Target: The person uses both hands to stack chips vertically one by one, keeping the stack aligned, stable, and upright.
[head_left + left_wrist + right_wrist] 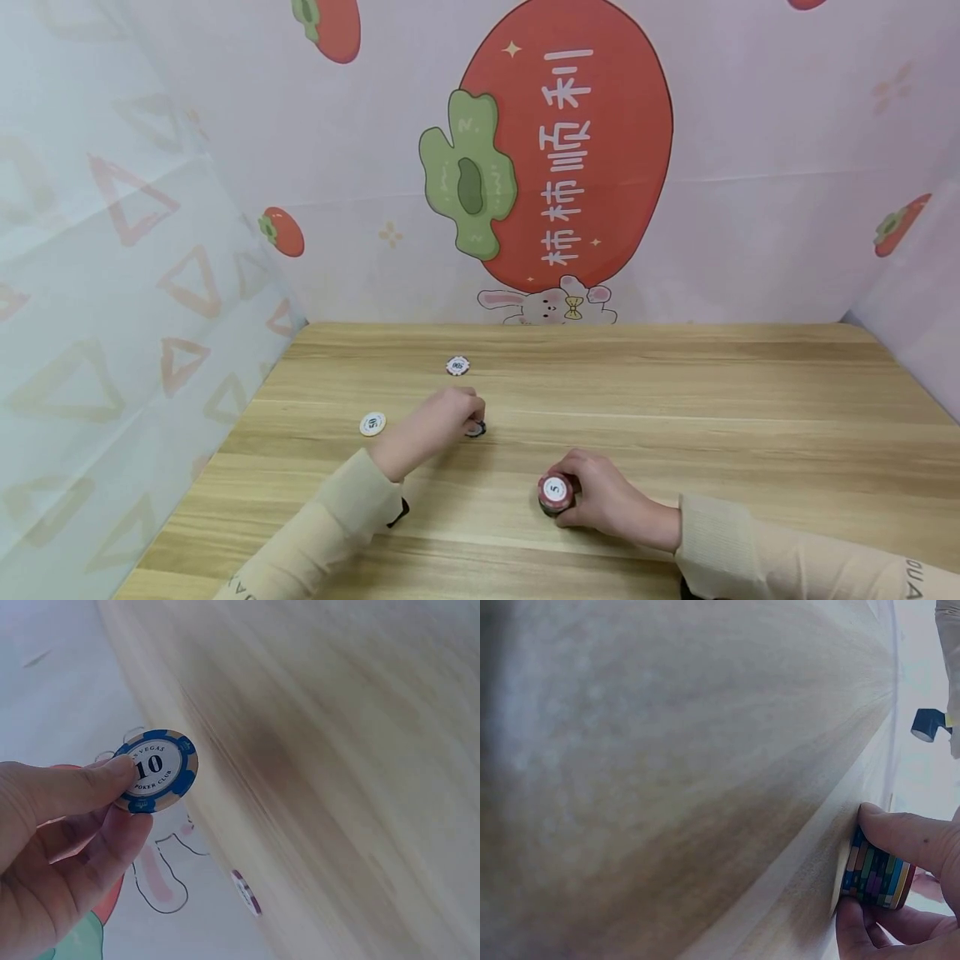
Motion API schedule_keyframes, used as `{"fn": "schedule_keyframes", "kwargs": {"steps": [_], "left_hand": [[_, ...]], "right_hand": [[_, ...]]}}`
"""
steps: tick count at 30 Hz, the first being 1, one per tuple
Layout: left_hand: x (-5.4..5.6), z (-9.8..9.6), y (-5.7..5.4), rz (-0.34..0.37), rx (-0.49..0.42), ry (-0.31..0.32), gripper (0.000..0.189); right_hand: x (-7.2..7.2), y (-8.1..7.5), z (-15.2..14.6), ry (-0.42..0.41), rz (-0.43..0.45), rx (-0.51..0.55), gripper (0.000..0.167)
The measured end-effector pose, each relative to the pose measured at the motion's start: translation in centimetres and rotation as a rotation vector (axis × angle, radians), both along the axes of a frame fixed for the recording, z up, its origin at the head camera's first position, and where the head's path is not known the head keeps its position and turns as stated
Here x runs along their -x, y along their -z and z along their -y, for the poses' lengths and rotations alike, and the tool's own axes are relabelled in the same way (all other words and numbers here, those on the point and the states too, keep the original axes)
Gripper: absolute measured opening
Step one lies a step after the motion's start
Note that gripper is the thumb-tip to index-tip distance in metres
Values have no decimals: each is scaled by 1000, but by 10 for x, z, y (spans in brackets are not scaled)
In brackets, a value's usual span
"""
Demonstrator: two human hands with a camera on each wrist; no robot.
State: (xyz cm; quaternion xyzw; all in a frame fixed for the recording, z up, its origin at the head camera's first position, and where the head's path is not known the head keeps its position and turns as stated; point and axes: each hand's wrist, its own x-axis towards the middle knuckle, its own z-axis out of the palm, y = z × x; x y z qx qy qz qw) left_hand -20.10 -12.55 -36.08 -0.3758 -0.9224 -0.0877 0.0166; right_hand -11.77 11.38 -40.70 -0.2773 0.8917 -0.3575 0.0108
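Note:
Between thumb and fingers, my left hand (438, 421) pinches a blue-edged poker chip (165, 774) marked 10, seen face-on in the left wrist view. In the head view most of that chip is hidden by the fingers. Nearer and to the right, my right hand (606, 498) grips a stack of poker chips (555, 490), its thumb and fingers on opposite sides. The top chip has a red rim and a 5. The right wrist view shows the stack's side (876, 874) with several coloured layers, against the table.
A white chip marked 500 (457, 365) lies flat toward the back of the wooden table (712, 400). Another white chip (372, 423), marked 50, lies to the left of my left hand. Printed cloth walls (750, 208) stand at the table's back and sides.

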Motion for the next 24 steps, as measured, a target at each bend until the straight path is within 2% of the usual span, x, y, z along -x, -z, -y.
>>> {"fn": "schedule_keyframes", "kwargs": {"steps": [4, 6, 14, 16, 24], "left_hand": [[-3, -4, 0, 16, -46, 40, 9], [-4, -6, 0, 51, -66, 42, 8], [-8, -17, -1, 214, -155, 0, 3], [-8, -19, -1, 264, -190, -11, 3], [-12, -27, 2, 539, -369, -84, 4]], "right_hand": [[0, 0, 1, 10, 11, -7, 43], [0, 0, 1, 15, 19, -11, 43], [1, -1, 0, 4, 37, -15, 43], [1, -1, 0, 4, 39, -17, 43], [1, -1, 0, 11, 44, -18, 42]]}}
